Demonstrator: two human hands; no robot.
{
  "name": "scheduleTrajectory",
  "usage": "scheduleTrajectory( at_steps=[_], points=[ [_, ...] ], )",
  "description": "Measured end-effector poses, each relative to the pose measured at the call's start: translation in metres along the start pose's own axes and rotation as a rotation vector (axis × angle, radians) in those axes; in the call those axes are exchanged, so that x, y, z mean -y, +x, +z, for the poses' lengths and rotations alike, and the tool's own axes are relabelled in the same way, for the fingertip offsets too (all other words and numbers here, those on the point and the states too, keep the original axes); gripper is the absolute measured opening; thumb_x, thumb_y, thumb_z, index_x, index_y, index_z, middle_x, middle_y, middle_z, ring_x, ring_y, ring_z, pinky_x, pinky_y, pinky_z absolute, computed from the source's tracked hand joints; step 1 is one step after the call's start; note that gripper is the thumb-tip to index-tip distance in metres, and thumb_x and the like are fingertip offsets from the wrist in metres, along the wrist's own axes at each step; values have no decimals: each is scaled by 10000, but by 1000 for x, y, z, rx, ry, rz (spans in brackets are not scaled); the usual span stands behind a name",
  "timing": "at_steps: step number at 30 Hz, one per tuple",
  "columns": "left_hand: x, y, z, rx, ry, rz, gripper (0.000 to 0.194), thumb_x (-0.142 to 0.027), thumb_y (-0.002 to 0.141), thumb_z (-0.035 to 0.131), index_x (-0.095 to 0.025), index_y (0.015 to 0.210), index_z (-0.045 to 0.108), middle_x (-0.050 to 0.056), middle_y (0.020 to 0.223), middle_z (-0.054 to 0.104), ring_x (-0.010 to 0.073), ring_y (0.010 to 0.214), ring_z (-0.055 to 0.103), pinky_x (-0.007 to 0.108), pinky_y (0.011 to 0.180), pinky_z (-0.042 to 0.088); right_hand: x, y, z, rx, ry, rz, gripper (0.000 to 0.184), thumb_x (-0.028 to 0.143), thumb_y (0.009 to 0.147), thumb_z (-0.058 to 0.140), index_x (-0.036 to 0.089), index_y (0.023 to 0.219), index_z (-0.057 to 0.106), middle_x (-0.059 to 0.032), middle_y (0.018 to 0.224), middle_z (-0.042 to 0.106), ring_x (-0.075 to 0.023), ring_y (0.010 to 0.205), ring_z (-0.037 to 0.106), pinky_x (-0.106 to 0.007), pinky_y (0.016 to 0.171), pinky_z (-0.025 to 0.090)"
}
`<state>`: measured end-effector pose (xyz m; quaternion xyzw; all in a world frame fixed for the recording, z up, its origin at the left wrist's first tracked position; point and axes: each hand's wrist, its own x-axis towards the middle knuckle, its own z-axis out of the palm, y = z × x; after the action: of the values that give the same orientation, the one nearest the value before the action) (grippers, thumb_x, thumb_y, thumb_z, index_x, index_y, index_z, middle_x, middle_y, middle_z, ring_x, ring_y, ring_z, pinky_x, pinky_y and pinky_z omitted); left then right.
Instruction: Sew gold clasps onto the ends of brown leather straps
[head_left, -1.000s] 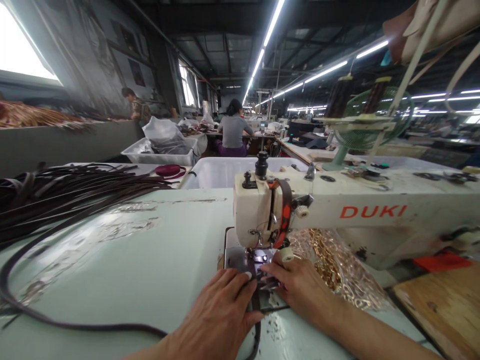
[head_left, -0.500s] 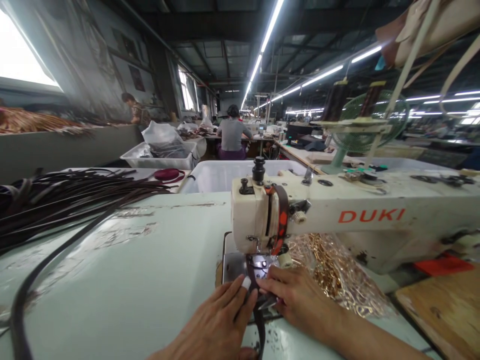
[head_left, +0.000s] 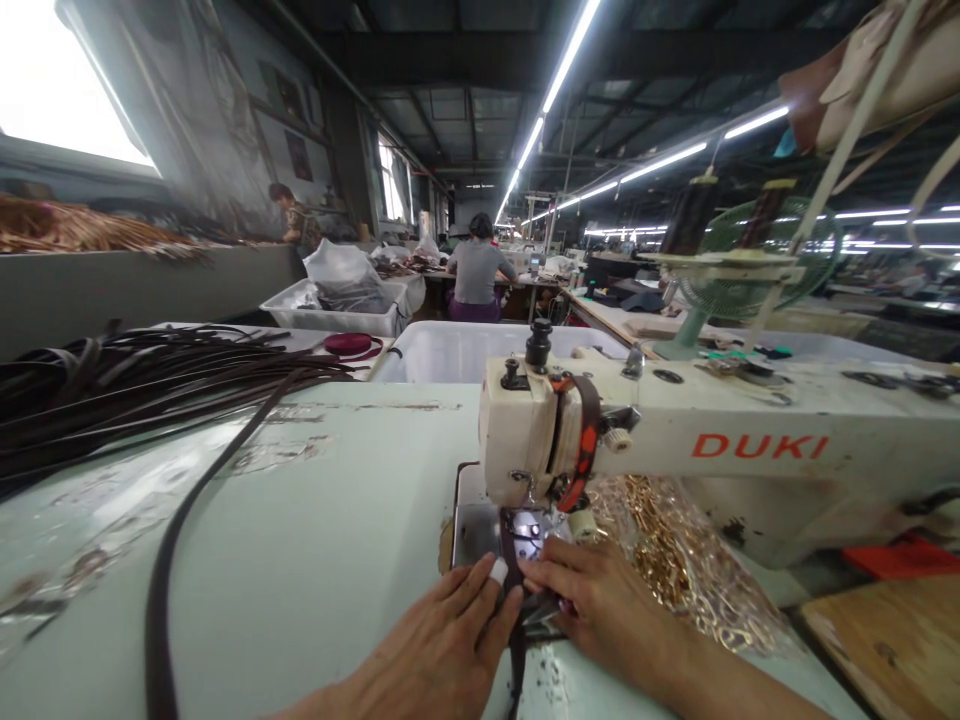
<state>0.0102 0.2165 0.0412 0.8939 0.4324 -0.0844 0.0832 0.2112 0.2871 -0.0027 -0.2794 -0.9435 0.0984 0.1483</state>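
Note:
A dark brown strap [head_left: 517,655] runs up from the table's front edge, between my hands, to the needle area of a white sewing machine [head_left: 525,430]. My left hand [head_left: 450,635] lies with fingers stretched out, their tips against the strap's left side on the metal plate [head_left: 474,525]. White tape wraps one of its fingertips. On the strap's right side, my right hand [head_left: 607,600] has its fingers curled together, the index tip touching the strap's edge. Something small and purplish shows beneath those fingers, too hidden to name.
Many dark straps [head_left: 150,390] lie heaped at left, one trailing over the pale green table [head_left: 315,560]. A plastic bag of gold metal clasps [head_left: 667,560] lies under the machine arm. A wooden board [head_left: 892,640] is at right, a white bin [head_left: 450,345] behind. Two people sit farther back.
The view has turned slightly left, so everything appears shifted right. The loose strap's hanging part has swung rightward on the table. Both hands keep about the same place at the strap.

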Motion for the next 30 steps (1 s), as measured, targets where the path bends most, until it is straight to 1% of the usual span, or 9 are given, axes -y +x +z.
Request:
scheduleTrajectory(
  at_steps=[3, 8, 11, 13, 16, 19, 24, 27, 30],
  points=[
    [0, -3, -6, 53, -12, 10, 619, -19, 779, 465, -18, 1387, 353, 264, 1389, 342, 363, 1298, 295, 470, 1031, 347, 0, 2, -1, 7, 6, -8, 381, 66, 752, 511, 275, 1060, 591, 17, 932, 649, -166, 802, 624, -281, 699, 458],
    [2, -2, 4, -31, -37, 24, 643, -23, 770, 484, -54, 1398, 349, 249, 1397, 352, 362, 1313, 267, 493, 1041, 327, 0, 3, -2, 0, 0, -18, 332, 73, 765, 514, 263, 1026, 592, 17, 894, 641, -156, 761, 611, -267, 671, 444],
    [-2, -5, -6, 25, -49, 0, 638, -6, 762, 480, -28, 1387, 358, 264, 1390, 351, 367, 1307, 288, 492, 1040, 333, -2, 2, -1, -12, -3, -29, 282, 93, 790, 514, 257, 1006, 588, 13, 878, 634, -159, 752, 603, -271, 660, 440],
    [-6, -9, -17, 53, -60, -17, 626, -48, 770, 516, -1, 1376, 366, 280, 1383, 354, 372, 1301, 314, 486, 1041, 337, -3, 2, 1, -19, -8, -35, 294, 79, 773, 518, 252, 1000, 586, 9, 879, 633, -162, 750, 600, -273, 656, 440],
    [-10, -13, -27, -4, -90, -12, 661, -149, 766, 598, 5, 1369, 378, 285, 1382, 364, 373, 1299, 339, 478, 1055, 326, -4, 2, 3, -23, -4, -41, 299, 59, 749, 520, 244, 974, 586, 8, 869, 629, -159, 745, 594, -268, 655, 437],
    [-11, -12, -26, -22, -101, -8, 651, -158, 757, 617, 3, 1352, 405, 286, 1370, 385, 377, 1288, 356, 479, 1050, 338, -2, 1, 1, -6, 16, -32, 271, 79, 778, 517, 248, 978, 587, 9, 873, 625, -153, 760, 592, -260, 672, 436],
    [-4, -7, -8, -48, -62, 2, 601, -84, 779, 537, -18, 1360, 399, 260, 1378, 384, 360, 1297, 342, 476, 1029, 368, 1, 1, -3, 23, 33, -7, 299, 66, 768, 506, 247, 990, 591, 6, 893, 628, -145, 795, 598, -251, 703, 426],
    [4, -2, 17, -105, -9, 40, 619, -35, 767, 493, -25, 1374, 377, 259, 1376, 397, 369, 1298, 333, 479, 1021, 379, 1, 2, -3, 29, 41, -11, 264, 71, 769, 499, 238, 954, 588, 2, 880, 630, -142, 783, 597, -244, 697, 420],
    [13, 3, 40, -219, 62, 76, 617, -12, 768, 475, -38, 1376, 376, 249, 1344, 461, 383, 1299, 331, 495, 1025, 373, 1, 2, -2, 9, 37, -12, 263, 62, 738, 506, 242, 918, 572, 16, 875, 629, -139, 775, 595, -241, 693, 420]
  ],
)
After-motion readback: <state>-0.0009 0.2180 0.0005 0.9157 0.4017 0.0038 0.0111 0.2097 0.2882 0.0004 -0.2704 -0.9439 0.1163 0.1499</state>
